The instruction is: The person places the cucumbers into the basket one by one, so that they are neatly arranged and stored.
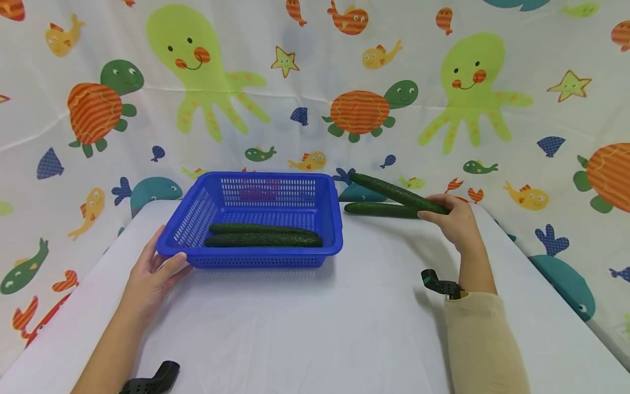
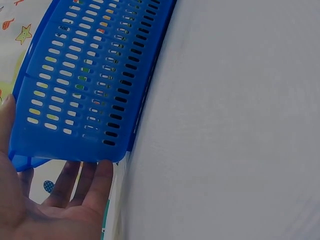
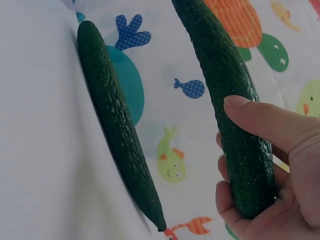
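My right hand grips one end of a dark green cucumber, its far end tilted up toward the basket. In the right wrist view, thumb and fingers wrap around this cucumber. Below it, a second cucumber lies on the table, apart from the hand. A blue slotted plastic basket stands left of centre, with two cucumbers lying side by side in it. My left hand holds the basket's near left corner, thumb on the rim; in the left wrist view, its fingers reach beneath the end wall.
A white cloth covers the table. Behind it hangs a curtain printed with sea animals, close to the basket and the lying cucumber. Small black wrist cameras sit on both forearms.
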The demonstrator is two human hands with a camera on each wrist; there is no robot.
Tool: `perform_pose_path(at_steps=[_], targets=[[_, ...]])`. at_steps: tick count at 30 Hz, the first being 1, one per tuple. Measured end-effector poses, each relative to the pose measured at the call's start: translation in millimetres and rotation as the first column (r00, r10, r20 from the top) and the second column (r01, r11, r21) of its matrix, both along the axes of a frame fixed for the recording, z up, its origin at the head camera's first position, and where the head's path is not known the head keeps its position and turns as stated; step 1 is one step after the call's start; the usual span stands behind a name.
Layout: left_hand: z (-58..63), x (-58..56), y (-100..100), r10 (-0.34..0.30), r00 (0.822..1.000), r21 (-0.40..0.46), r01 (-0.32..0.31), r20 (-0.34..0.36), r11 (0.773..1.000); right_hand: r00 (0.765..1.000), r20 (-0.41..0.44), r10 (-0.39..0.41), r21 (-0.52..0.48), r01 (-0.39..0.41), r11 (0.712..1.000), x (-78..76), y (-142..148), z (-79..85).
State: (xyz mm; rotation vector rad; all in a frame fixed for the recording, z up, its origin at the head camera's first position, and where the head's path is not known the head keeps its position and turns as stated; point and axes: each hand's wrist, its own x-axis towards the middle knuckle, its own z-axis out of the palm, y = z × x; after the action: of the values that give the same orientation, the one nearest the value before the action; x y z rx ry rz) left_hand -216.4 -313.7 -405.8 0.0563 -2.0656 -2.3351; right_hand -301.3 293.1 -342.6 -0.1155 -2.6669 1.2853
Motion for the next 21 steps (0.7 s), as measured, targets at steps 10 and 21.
perform_pose_path(at_steps=[10, 21], targets=[[-5.0, 5.9, -3.6, -0.012, 1.000, 0.013, 0.012, -0.022, 1.000, 0.999, -0.038, 0.008, -0.047, -0.010, 0.999, -4.2, -20.5, 6.4], [-0.5, 2.7, -1.5, -0.011, 1.000, -0.034, 0.010, -0.020, 0.999, 0.998, -0.050, 0.026, -0.069, -0.030, 0.997, -6.0, -44.1, 22.8]])
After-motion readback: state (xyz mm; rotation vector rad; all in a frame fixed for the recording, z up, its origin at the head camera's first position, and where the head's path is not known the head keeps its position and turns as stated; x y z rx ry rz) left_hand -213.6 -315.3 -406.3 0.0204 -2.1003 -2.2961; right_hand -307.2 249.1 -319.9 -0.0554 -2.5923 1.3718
